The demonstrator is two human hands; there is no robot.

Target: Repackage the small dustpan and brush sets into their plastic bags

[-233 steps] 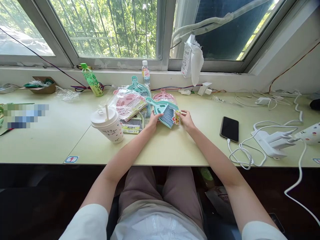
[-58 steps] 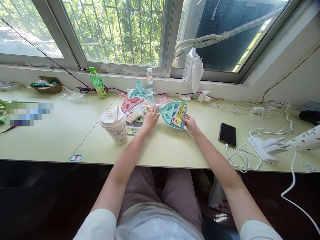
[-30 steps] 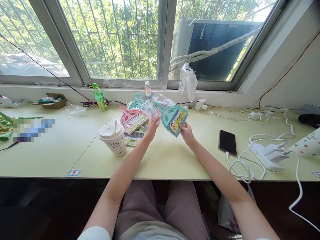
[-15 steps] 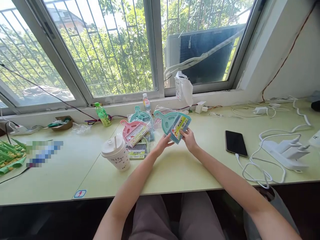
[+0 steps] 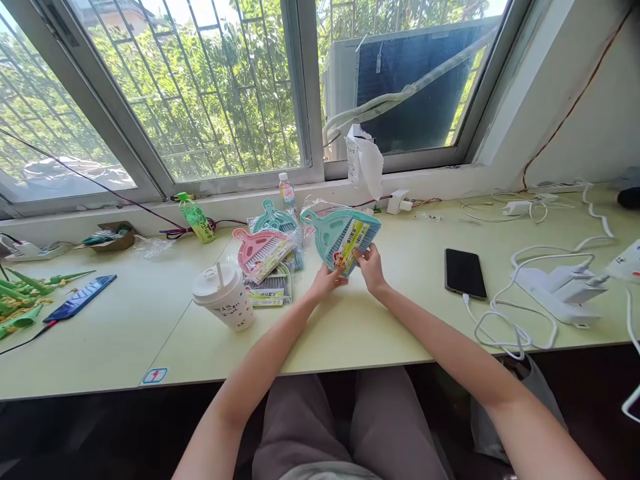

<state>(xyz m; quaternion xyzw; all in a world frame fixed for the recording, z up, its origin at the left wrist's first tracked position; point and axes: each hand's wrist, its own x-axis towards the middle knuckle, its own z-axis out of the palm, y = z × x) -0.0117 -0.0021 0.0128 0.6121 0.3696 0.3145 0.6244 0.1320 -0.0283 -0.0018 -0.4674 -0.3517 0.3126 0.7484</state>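
A teal dustpan and brush set [image 5: 331, 233] with a yellow label is held up over the table, its handle pointing to the upper left. My left hand [image 5: 327, 281] is closed on its lower edge, and my right hand [image 5: 371, 267] pinches its lower right side by the label. Just left of it lie more such sets: a pink dustpan set [image 5: 256, 248] in clear wrap, another teal dustpan set [image 5: 274, 217] behind, and a grey-brushed set [image 5: 270, 291] in front, partly covered by the pink one.
A lidded white cup [image 5: 225, 297] stands left of my left forearm. Farther back are a green bottle [image 5: 197, 218] and a small clear bottle [image 5: 287, 191]. On the right lie a black phone [image 5: 465, 273] on a cable and a white power strip [image 5: 555, 297]. The table edge [image 5: 350, 370] runs before my lap.
The view has shifted slightly, so the table sits a little higher. Both hands still hold the teal set, which has turned slightly; my right fingers now lie nearer its label.
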